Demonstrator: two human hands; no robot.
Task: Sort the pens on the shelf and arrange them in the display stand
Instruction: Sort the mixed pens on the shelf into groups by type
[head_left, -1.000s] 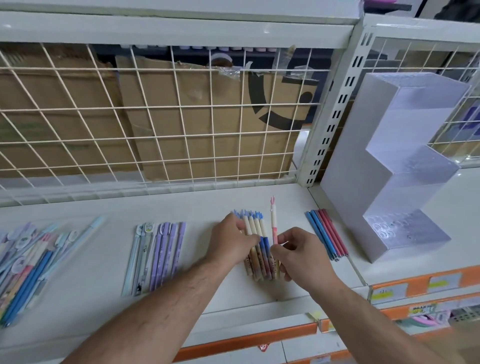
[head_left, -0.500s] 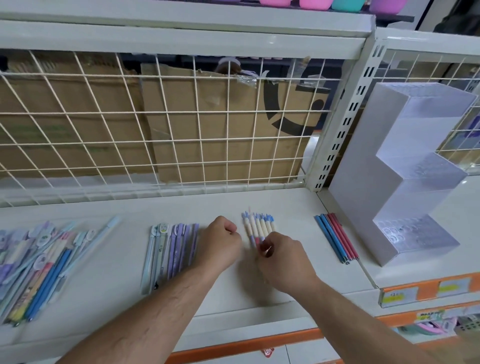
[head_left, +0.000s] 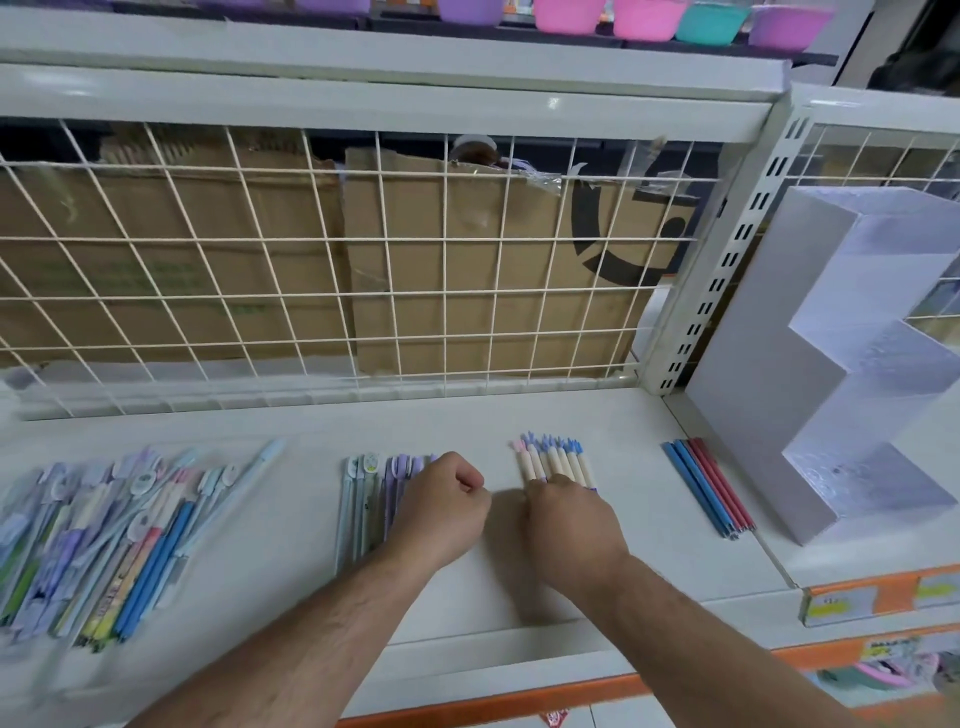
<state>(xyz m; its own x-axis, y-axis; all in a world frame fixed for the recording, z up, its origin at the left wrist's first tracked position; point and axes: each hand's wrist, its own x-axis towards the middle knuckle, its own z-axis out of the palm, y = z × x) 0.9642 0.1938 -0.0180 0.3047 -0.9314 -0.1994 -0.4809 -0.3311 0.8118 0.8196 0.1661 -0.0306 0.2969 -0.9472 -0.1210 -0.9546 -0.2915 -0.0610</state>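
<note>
On the white shelf (head_left: 270, 582) lies a row of cream pens (head_left: 553, 460) with blue tips and one pink tip at its left. My right hand (head_left: 571, 522) covers their lower halves, its fingers curled down over them. To the left, my left hand (head_left: 447, 506) is a closed fist holding nothing, over the right edge of a row of pale blue and purple pens (head_left: 363, 499). A mixed pile of pens (head_left: 104, 540) lies at the far left. Blue and red pens (head_left: 706, 488) lie beside the white stepped display stand (head_left: 769, 338) on the right.
A white wire mesh (head_left: 311, 270) closes the back of the shelf, with cardboard boxes (head_left: 457, 270) behind it. A slotted upright post (head_left: 722, 270) stands between the two shelf bays. Coloured bowls (head_left: 644, 18) sit on the shelf above. Orange price strips run along the front edge.
My right hand laid the pink-tipped pen down at the left of the cream row and now covers the row. My left hand moved left off the cream pens and closed into a fist.
</note>
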